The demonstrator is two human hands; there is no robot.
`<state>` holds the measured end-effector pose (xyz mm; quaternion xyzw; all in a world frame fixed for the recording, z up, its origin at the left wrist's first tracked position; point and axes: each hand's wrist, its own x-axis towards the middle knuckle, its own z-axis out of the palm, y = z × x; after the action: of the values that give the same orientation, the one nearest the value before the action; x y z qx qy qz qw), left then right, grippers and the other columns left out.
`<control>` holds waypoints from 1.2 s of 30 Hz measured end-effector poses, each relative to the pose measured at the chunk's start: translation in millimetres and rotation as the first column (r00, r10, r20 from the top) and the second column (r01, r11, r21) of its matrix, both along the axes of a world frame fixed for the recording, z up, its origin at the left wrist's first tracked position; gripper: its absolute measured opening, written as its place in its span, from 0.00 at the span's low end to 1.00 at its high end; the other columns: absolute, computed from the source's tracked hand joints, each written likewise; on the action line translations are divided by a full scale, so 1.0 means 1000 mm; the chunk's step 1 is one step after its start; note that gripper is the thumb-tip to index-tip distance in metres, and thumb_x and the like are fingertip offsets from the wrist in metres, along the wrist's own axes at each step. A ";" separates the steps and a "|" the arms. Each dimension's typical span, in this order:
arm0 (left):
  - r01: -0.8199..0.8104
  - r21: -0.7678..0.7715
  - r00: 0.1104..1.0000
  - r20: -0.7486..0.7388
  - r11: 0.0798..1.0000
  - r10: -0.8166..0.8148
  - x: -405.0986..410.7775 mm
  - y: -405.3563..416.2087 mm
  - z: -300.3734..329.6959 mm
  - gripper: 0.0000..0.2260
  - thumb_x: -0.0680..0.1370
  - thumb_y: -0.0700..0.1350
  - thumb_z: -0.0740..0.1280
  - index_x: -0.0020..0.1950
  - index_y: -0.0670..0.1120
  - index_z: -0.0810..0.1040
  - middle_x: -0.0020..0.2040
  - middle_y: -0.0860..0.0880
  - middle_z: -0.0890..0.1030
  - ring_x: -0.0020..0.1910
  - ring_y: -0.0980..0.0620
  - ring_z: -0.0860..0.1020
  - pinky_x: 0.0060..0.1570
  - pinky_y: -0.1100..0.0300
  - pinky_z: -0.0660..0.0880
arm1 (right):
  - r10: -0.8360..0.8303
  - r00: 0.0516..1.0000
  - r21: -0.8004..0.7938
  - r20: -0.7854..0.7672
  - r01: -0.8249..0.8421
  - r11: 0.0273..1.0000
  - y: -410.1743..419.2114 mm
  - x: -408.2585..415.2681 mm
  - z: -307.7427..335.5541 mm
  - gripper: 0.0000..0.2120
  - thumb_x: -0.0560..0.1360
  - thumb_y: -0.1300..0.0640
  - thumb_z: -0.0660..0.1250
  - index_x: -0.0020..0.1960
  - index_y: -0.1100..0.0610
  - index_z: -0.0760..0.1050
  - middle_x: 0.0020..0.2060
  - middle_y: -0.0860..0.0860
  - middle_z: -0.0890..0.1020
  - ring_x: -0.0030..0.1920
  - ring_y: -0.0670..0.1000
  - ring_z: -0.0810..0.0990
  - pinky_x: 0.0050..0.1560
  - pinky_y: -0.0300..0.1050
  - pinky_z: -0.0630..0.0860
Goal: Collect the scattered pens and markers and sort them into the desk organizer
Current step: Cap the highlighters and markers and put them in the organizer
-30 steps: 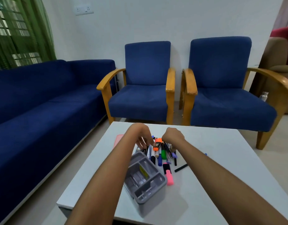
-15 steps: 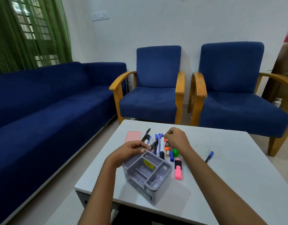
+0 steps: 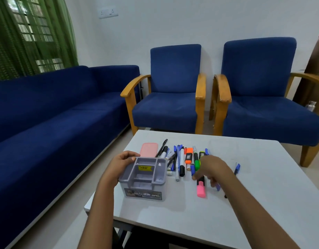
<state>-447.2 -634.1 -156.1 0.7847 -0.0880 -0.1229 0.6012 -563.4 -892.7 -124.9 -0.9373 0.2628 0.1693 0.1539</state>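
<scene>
A grey desk organizer (image 3: 144, 178) with several empty compartments stands on the white table (image 3: 263, 186). My left hand (image 3: 120, 163) grips its far left corner. Behind and right of it lies a pile of pens and markers (image 3: 182, 159), among them an orange highlighter (image 3: 189, 155) and a green marker (image 3: 196, 161). A pink highlighter (image 3: 201, 188) lies apart, nearer to me. My right hand (image 3: 213, 169) hovers over it, fingers curled downward and blurred; a blue pen (image 3: 217, 186) shows under the fingers. Another blue pen (image 3: 237, 168) lies to the right.
A pink flat case (image 3: 149, 149) lies behind the organizer. A blue sofa (image 3: 47, 123) runs along the left, and two blue wooden-armed chairs (image 3: 169, 97) stand beyond the table's far edge. A metal bottle (image 3: 311, 106) sits by the right chair.
My left hand has turned the organizer square to me and now holds its far left corner. My right hand moved from the pile back toward the pink highlighter.
</scene>
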 end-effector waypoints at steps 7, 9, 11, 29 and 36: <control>0.046 -0.019 0.997 -0.053 0.999 -0.047 -0.016 -0.033 -0.004 0.06 0.77 0.40 0.64 0.46 0.45 0.81 0.48 0.44 0.83 0.44 0.45 0.79 0.41 0.55 0.76 | 0.019 0.999 -0.010 0.038 -0.019 1.000 0.009 -0.026 -0.023 0.19 0.70 0.53 0.72 0.52 0.57 0.66 0.41 0.51 0.75 0.42 0.52 0.75 0.42 0.42 0.73; 0.070 0.026 0.996 -0.055 0.997 -0.068 -0.017 -0.040 0.001 0.07 0.78 0.40 0.63 0.46 0.45 0.81 0.48 0.44 0.83 0.44 0.45 0.79 0.42 0.55 0.76 | -0.015 0.999 0.032 0.034 0.014 0.999 0.001 -0.024 -0.019 0.21 0.70 0.54 0.72 0.57 0.57 0.67 0.40 0.50 0.74 0.43 0.53 0.78 0.45 0.44 0.78; 0.058 0.052 0.998 -0.005 0.997 -0.057 -0.017 -0.046 0.009 0.06 0.77 0.42 0.64 0.45 0.44 0.81 0.47 0.45 0.83 0.45 0.45 0.79 0.46 0.53 0.75 | -0.050 0.996 0.051 0.072 0.047 0.998 -0.009 -0.022 -0.012 0.25 0.71 0.52 0.71 0.63 0.57 0.65 0.45 0.52 0.75 0.46 0.52 0.79 0.49 0.45 0.79; 0.050 0.883 0.890 0.172 0.467 -0.422 0.012 -0.246 0.002 0.15 0.78 0.46 0.65 0.61 0.41 0.74 0.60 0.44 0.78 0.58 0.46 0.77 0.52 0.58 0.73 | -0.370 0.741 0.402 0.561 0.147 0.904 -0.064 -0.022 -0.012 0.08 0.70 0.62 0.73 0.45 0.58 0.74 0.43 0.55 0.79 0.33 0.51 0.80 0.39 0.43 0.79; 0.043 0.911 0.832 0.195 0.411 -0.519 0.002 -0.243 0.007 0.13 0.78 0.41 0.61 0.61 0.40 0.74 0.59 0.43 0.78 0.56 0.45 0.77 0.47 0.58 0.72 | -0.325 0.694 0.388 0.643 0.071 0.919 -0.059 -0.015 -0.013 0.11 0.68 0.64 0.73 0.47 0.55 0.75 0.48 0.54 0.79 0.45 0.55 0.79 0.48 0.51 0.82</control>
<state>-444.8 -876.6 -148.7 0.9557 -0.2838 -0.0674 0.0403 -578.3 -951.7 -138.1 -0.8568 0.2538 -0.1716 0.4147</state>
